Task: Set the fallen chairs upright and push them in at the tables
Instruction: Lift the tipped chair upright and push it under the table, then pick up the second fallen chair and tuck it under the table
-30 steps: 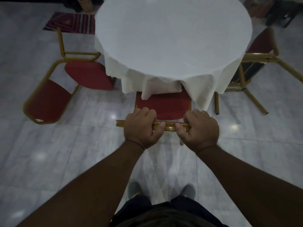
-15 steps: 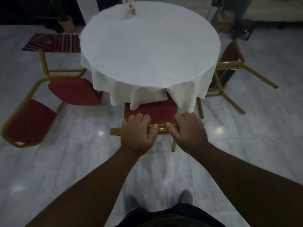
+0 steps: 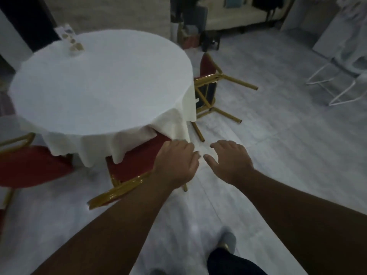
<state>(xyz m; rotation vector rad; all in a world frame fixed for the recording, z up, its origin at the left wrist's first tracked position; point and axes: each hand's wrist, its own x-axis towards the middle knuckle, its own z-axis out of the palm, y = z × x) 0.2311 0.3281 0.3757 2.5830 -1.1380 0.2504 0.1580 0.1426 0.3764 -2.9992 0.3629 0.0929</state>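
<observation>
A round table [image 3: 99, 86] with a white cloth fills the upper left. An upright red chair with a gold frame [image 3: 137, 163] stands pushed in under its near edge. My left hand [image 3: 176, 161] hovers over that chair's right side, fingers apart, holding nothing. My right hand [image 3: 230, 161] is open above the floor just right of it. A second red chair [image 3: 210, 84] lies tipped on its side at the table's right, gold legs pointing right. A third red chair [image 3: 29, 167] lies fallen at the left edge, partly cut off.
A small stand with cards [image 3: 71, 42] sits on the table's far side. White metal frames [image 3: 337, 84] stand at the far right, and dark items and a pale sofa [image 3: 234, 18] lie along the back wall. My feet [image 3: 226, 241] are on pale tile.
Both hands have let go of the near chair's backrest and opened. My view has swung right, so the table has shifted left and the tipped chair on the right is more central.
</observation>
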